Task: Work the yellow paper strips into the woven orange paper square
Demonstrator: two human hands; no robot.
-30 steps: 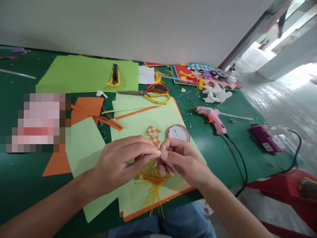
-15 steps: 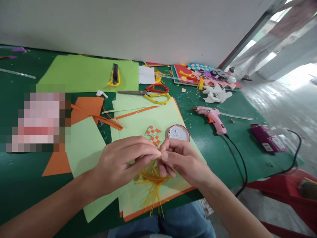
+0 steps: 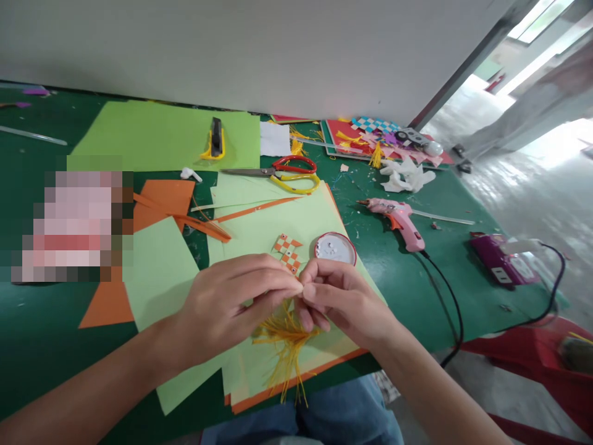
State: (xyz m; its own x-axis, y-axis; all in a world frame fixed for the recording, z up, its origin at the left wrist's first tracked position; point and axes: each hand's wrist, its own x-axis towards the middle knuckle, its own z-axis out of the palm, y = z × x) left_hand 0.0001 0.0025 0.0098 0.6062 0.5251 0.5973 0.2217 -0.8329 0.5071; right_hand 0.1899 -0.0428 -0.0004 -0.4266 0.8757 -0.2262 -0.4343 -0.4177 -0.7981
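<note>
My left hand (image 3: pixel 231 303) and my right hand (image 3: pixel 340 296) meet over the pale green sheets, both closed in a pinch with the fingertips touching. What they pinch is hidden by the fingers; a speck of orange shows there. Just beyond the fingertips lie small orange-and-cream woven paper pieces (image 3: pixel 288 250) with little eye-like dots. A yellow tassel (image 3: pixel 290 346) spreads its strands beneath my hands. Close to my right hand sits a round white lid (image 3: pixel 334 248) with a red rim, holding tiny white pieces.
Red-and-yellow-handled scissors (image 3: pixel 294 173) and a yellow box cutter (image 3: pixel 215 139) lie farther back. To the right are a pink glue gun (image 3: pixel 396 219) with a black cord and a purple box (image 3: pixel 503 259). Orange strips (image 3: pixel 204 227) and an earbud (image 3: pixel 191 175) lie left. A blurred person stands beyond the table.
My hands keep the same pinch, almost still. The view has shifted very slightly, and the blurred person at the far right has moved rightward.
</note>
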